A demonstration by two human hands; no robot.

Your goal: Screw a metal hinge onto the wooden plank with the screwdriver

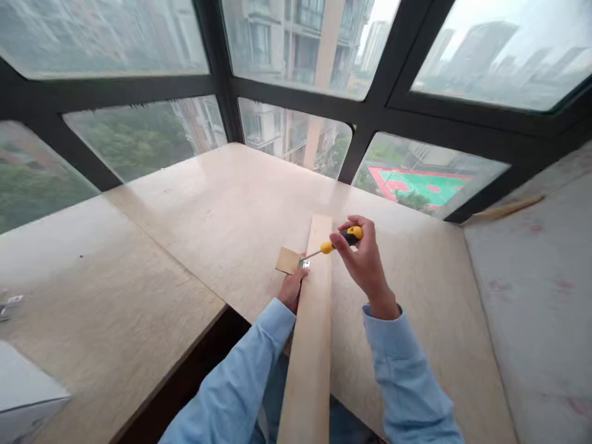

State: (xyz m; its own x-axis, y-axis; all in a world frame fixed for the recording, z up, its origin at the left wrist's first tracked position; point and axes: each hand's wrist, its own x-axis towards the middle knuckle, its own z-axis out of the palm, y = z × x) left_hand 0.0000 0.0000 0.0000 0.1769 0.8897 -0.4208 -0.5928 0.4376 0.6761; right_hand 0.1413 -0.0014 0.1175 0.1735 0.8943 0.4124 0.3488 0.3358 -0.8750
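My right hand (365,259) is closed round the yellow and black handle of a screwdriver (327,247). Its shaft slants down to the left, and the tip meets a small shiny metal bracket (304,263) at the left edge of a long pale wooden board (314,320). Against that same edge my left hand (292,290) pinches the bracket and board from below, its fingers partly hidden. A small tan square piece (287,261) sticks out to the left beside the bracket. The board runs from the work surface toward my body.
The wide wooden surface (222,203) has a seam and a dark cut-out (203,364) at its front. At the left lie small metal parts (10,306) and a white box (28,382). Dark-framed windows (296,86) stand behind; a pale wall (536,296) bounds the right.
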